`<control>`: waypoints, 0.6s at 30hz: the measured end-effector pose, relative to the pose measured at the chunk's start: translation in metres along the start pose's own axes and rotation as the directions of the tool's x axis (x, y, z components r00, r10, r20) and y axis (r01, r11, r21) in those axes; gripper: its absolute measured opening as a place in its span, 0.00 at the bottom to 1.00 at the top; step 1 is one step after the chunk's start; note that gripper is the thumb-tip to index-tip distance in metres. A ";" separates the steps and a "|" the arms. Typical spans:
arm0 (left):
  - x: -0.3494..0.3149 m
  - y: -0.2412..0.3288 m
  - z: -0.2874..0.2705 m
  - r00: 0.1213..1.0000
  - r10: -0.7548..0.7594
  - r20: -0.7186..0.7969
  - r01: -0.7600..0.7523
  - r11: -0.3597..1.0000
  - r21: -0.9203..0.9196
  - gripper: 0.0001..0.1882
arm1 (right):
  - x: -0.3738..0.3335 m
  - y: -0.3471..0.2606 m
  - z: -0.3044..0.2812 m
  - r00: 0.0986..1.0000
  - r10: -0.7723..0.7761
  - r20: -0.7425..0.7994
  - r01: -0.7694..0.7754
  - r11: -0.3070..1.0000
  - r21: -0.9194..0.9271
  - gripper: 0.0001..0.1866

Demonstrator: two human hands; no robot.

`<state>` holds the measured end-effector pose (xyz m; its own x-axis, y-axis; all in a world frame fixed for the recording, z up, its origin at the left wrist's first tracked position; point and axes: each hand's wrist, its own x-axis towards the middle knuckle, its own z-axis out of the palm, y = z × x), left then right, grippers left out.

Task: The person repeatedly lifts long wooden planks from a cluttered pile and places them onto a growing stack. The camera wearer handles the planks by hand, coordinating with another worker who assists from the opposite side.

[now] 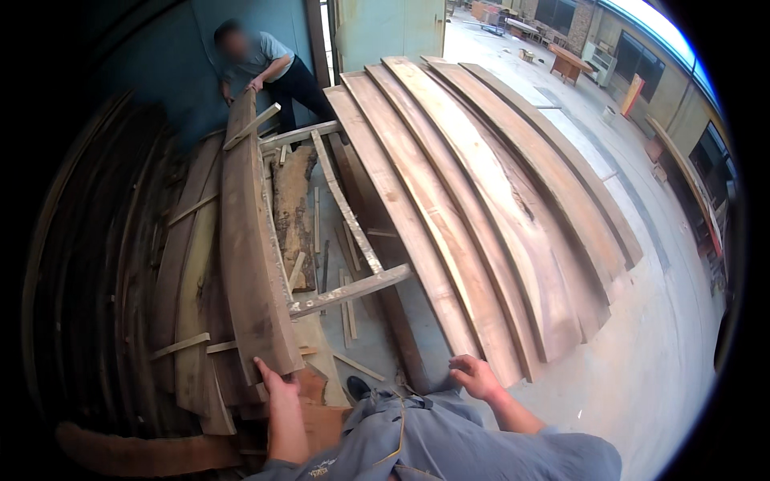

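My left hand (278, 386) grips the near end of a long dark wooden board (250, 240), thumb on the top face and fingers partly hidden under it. At the board's far end another person (269, 68) has both hands on it. My right hand (475, 377) is by the near end of a pale board (405, 216), the leftmost in a fanned row of planks; its fingers are loosely bent and apart, with nothing seen in them. Whether it touches the board I cannot tell.
A wooden frame (346, 200) spans between the held board and the plank row (501, 184). A bark-edged slab (294, 212) and thin sticks lie low beneath it. Stacked boards (188, 272) with spacer strips stand at left, beside dark upright planks (96, 264). Concrete floor (666, 321) extends right.
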<state>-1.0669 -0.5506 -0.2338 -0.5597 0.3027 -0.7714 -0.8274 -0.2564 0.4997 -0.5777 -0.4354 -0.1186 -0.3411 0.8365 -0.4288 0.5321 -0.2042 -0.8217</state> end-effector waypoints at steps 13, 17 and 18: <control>-0.148 -0.244 0.139 0.992 -0.090 0.089 0.090 0.996 0.003 0.41 | -0.077 0.144 -0.221 0.952 -0.095 -0.292 0.152 0.971 0.182 0.16; -0.183 -0.297 0.164 0.993 -0.107 0.042 0.105 0.994 0.041 0.44 | -0.089 0.168 -0.269 0.937 -0.023 -0.348 0.117 0.961 0.250 0.15; -0.192 -0.310 0.168 0.993 -0.114 0.033 0.112 0.991 0.067 0.44 | -0.091 0.174 -0.277 0.930 -0.026 -0.366 0.131 0.955 0.265 0.15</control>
<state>-0.7107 -0.3747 -0.1741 -0.4628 0.3601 -0.8100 -0.8860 -0.1587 0.4356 -0.2402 -0.4059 -0.1185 -0.0481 0.9696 -0.2399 0.2578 -0.2200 -0.9408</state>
